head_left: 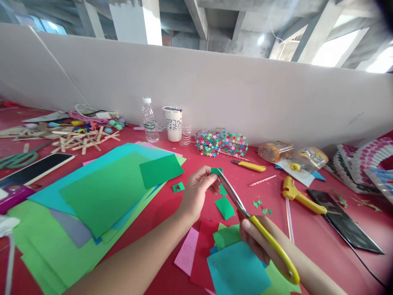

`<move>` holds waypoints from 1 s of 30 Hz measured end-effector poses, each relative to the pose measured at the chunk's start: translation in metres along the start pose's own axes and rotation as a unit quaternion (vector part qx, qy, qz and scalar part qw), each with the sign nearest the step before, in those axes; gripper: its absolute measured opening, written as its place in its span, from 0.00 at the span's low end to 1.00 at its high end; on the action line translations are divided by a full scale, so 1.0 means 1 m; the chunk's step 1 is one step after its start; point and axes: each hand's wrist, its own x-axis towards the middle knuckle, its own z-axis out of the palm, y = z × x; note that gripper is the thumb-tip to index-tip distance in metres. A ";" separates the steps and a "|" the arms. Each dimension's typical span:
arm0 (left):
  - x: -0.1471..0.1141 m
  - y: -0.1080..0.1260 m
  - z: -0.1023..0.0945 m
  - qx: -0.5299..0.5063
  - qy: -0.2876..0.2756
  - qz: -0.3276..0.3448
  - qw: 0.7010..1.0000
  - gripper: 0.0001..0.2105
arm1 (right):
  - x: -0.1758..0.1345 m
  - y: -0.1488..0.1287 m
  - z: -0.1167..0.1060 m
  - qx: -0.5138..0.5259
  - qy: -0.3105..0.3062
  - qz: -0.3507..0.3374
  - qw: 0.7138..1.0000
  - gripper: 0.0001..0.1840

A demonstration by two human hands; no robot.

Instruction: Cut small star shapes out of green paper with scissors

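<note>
My left hand (199, 188) pinches a small piece of green paper (216, 171) between thumb and fingers. My right hand (255, 234) is closed around yellow-handled scissors (270, 241), whose blades reach up to that green piece. Below the blades lies a green paper rectangle (224, 207). A few tiny green paper stars (260, 205) rest to the right of the scissors. Left of my left hand is a small green square (178, 187) with a dark star-like mark. Blue, green, red and pink sheets (239, 270) are piled under my right hand.
Large coloured sheets (104, 188) cover the left side. A water bottle (150, 121), a paper cup (173, 125) and star-covered plastic pieces (221, 143) stand along the wall. To the right are a yellow utility knife (249, 165) and a glue gun (302, 196); wooden sticks (84, 141) lie far left.
</note>
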 end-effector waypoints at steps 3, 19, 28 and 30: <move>0.000 0.000 0.001 -0.005 -0.007 -0.005 1.000 0.06 | 0.000 0.000 0.000 0.002 -0.009 -0.008 1.000 0.32; 0.000 0.002 0.001 0.024 -0.009 -0.008 1.000 0.06 | 0.000 -0.003 0.000 0.014 0.006 0.027 1.000 0.29; 0.002 0.001 -0.002 0.032 -0.013 -0.011 0.999 0.06 | -0.001 -0.003 0.001 0.009 0.018 0.032 0.999 0.28; 0.002 0.001 -0.002 0.039 -0.016 -0.008 0.999 0.06 | 0.000 -0.002 0.000 0.010 0.014 0.030 0.999 0.27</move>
